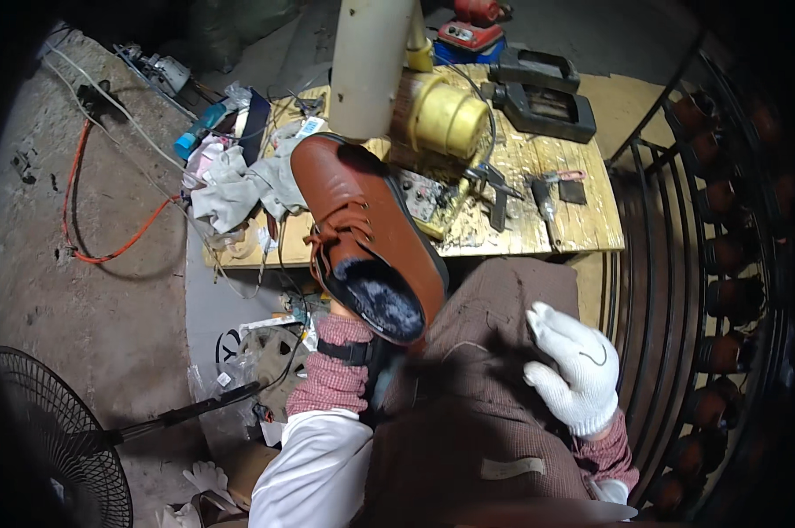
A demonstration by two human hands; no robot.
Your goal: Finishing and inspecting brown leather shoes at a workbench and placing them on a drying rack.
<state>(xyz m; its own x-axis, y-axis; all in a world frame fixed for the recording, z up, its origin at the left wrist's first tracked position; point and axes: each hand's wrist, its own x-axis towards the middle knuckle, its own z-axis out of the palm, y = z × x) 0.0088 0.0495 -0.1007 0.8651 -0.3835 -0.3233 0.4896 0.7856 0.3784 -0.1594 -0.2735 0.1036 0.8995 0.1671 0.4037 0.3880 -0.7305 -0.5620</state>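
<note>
The person's left hand (349, 330), mostly hidden, appears to grip the brown fur-lined shoe (367, 233) raised before the wooden bench (582, 220), the gloved right hand (574, 370) resting empty on the lap, so inspection seems underway, and turning it needs both hands.

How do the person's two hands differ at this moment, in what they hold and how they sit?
The left hand is almost hidden behind the brown lace-up shoe it holds up over the workbench; the right hand is in plain view, empty, in a white glove, resting on the brown apron. Both wrists show red checked cuffs.
</note>
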